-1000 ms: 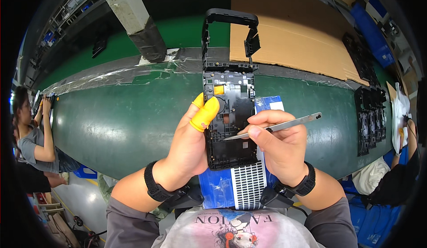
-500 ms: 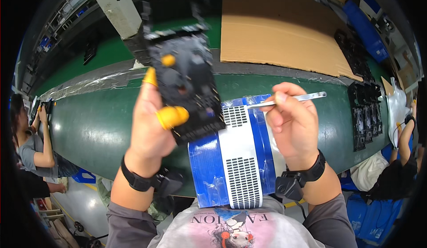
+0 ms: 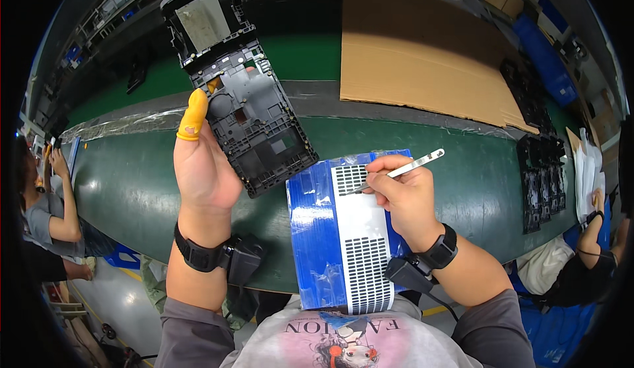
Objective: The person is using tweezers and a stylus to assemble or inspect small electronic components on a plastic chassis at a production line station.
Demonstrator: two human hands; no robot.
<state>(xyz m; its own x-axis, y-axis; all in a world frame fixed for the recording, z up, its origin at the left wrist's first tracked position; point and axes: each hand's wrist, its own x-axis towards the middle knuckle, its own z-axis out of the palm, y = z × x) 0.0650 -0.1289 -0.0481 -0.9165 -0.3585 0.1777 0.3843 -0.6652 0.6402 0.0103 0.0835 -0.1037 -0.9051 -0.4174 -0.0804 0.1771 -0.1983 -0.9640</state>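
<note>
So the left hand [image 3: 201, 170] has a black plastic frame [image 3: 247, 100] lifted up off the surface, fingers curled around its left edge, with a yellow rubber cot [image 3: 193, 115] on the finger sticking up at about 11 o'clock from the palm. The frame is tilted, its top end leaning toward 11 o'clock, and there's a pale rectangular window in that upper part.

The right hand [image 3: 404, 193] is closed in a pinch on a pair of metal tweezers [image 3: 403, 169], whose free end points off toward 2 o'clock. The tips come down on a white perforated strip [image 3: 360, 236] that runs along a blue sheet-wrapped block [image 3: 317, 236], sitting right in front of the body, at 7 o'clock from that hand. Both wrists have black straps.

Further out, the green surface [image 3: 119, 176] curves across the view. A big flat piece of brown cardboard [image 3: 422, 51] lies at 12 to 1 o'clock from the right hand, and a stack of similar black frames [image 3: 541, 170] sits over at 3 o'clock. Other people's arms show at the far left and right edges.
</note>
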